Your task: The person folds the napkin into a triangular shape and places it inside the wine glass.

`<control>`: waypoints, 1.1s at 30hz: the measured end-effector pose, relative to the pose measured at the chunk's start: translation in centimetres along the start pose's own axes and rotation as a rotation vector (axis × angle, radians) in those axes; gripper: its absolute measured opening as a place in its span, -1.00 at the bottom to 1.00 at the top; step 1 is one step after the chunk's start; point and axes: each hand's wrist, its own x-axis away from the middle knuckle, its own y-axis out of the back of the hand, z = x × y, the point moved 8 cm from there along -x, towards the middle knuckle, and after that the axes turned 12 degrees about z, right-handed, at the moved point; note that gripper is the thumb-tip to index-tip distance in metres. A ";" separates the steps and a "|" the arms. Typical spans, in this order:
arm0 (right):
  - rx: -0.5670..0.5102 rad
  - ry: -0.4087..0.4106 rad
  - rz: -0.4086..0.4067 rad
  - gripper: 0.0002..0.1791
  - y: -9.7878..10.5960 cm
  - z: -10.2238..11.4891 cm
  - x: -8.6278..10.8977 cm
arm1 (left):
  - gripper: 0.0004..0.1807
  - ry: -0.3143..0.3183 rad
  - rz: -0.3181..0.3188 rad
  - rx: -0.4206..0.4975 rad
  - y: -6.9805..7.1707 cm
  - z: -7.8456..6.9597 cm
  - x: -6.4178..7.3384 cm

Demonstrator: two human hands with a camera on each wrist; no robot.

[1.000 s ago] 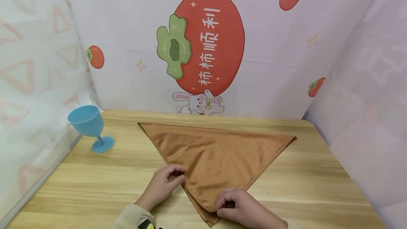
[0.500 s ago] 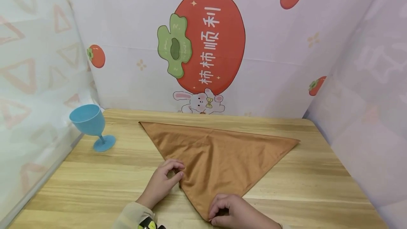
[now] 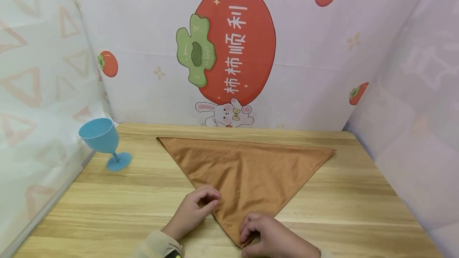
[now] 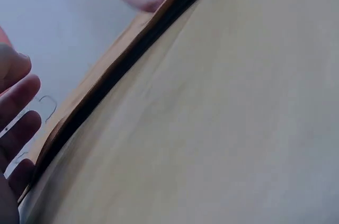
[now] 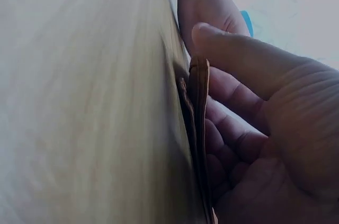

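A brown satin cloth [image 3: 244, 170], folded into a triangle, lies on the wooden table with one corner toward me. My left hand [image 3: 195, 210] rests at its left slanting edge, fingers loosely bent; the left wrist view has those fingers [image 4: 21, 123] spread apart, pinching nothing. At the near corner, my right hand [image 3: 270, 234] touches the cloth with its bent fingers. The right wrist view shows the thumb [image 5: 238, 54] held apart from the layered cloth edge [image 5: 198, 91], with the other fingers behind that edge, partly hidden.
On the left of the table [image 3: 114, 206] stands a blue plastic goblet [image 3: 104, 138]. A white backdrop [image 3: 305, 71] printed with persimmons and a rabbit hangs behind the table, and pale printed sheets [image 3: 39, 102] enclose both sides.
The near corner's layers, offset earlier, now lie lined up. My right hand drew the corner nearer me, then eased slightly right and its thumb came away; my left hand shifted right and nearer.
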 end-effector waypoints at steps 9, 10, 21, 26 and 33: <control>0.080 -0.014 -0.015 -0.93 -0.1 0.0 0.0 | -0.88 0.006 0.214 0.100 -4.6 -1.6 -0.3; 0.093 -0.012 -0.018 -0.91 -0.1 0.0 0.0 | -0.88 0.002 0.228 0.108 -4.9 -1.8 -0.3; 0.228 0.063 -0.029 -0.81 0.1 1.0 0.0 | -0.90 -0.039 0.288 0.013 -6.1 -2.7 -0.5; 0.244 0.085 -0.032 -0.86 0.2 1.1 0.0 | -0.89 -0.039 0.297 -0.006 -6.1 -2.6 -0.6; 0.258 0.099 -0.052 -0.88 0.3 1.1 0.1 | -0.89 -0.051 0.313 -0.056 -6.1 -2.7 -0.6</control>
